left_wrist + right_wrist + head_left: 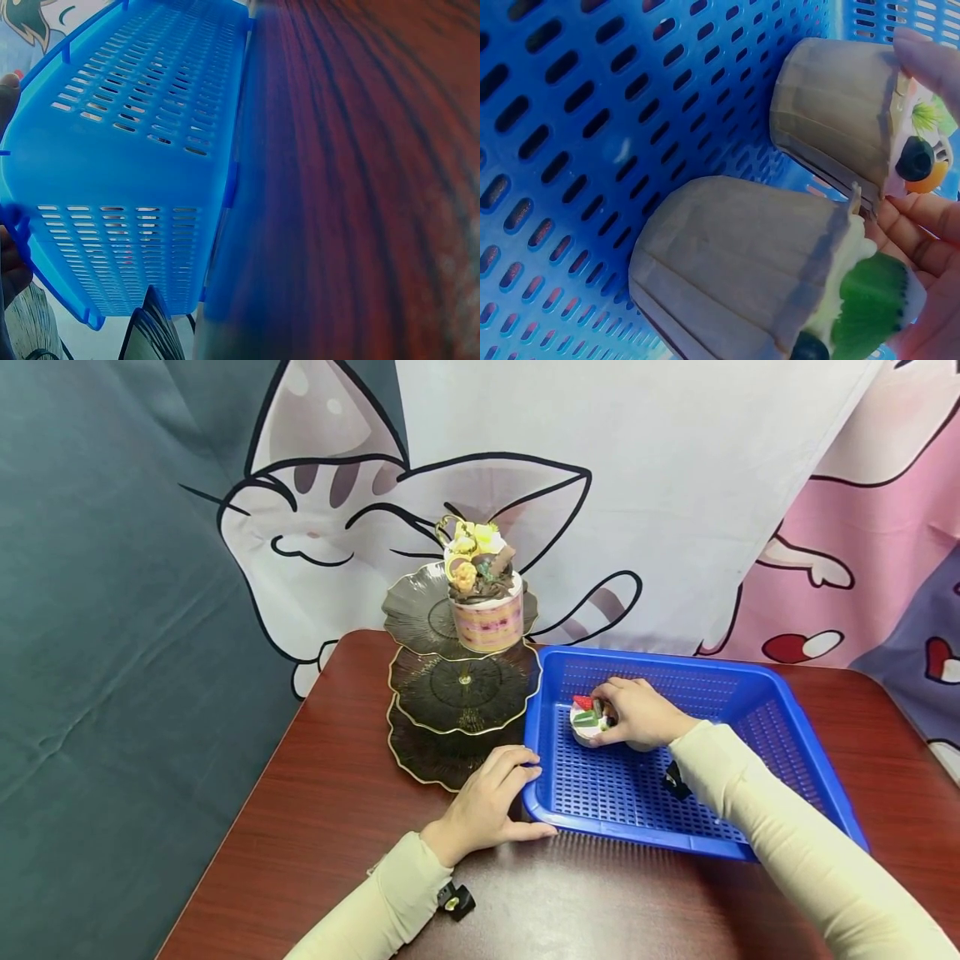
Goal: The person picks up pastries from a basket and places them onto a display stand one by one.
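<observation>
My right hand (637, 714) reaches into a blue plastic basket (652, 843). Its thumb and fingers pinch the rim of a cupcake (587, 720) topped with fruit and white cream. In the right wrist view this cupcake's brown paper cup (836, 105) lies farther off, a blueberry on its top. Nearer that camera is a second cupcake (735, 262) with a green kiwi slice, partly hidden under my palm in the head view. My left hand (491, 797) grips the basket's near left corner, fingers at the left rim and thumb along the front.
Left of the basket stands a tiered dark tray stand (420, 689) with gold wavy edges. A larger cake (489, 620) with chocolate and yellow decorations sits on its top tier. Everything rests on a reddish-brown table (300, 827), with a cat-print cloth (637, 485) hanging behind.
</observation>
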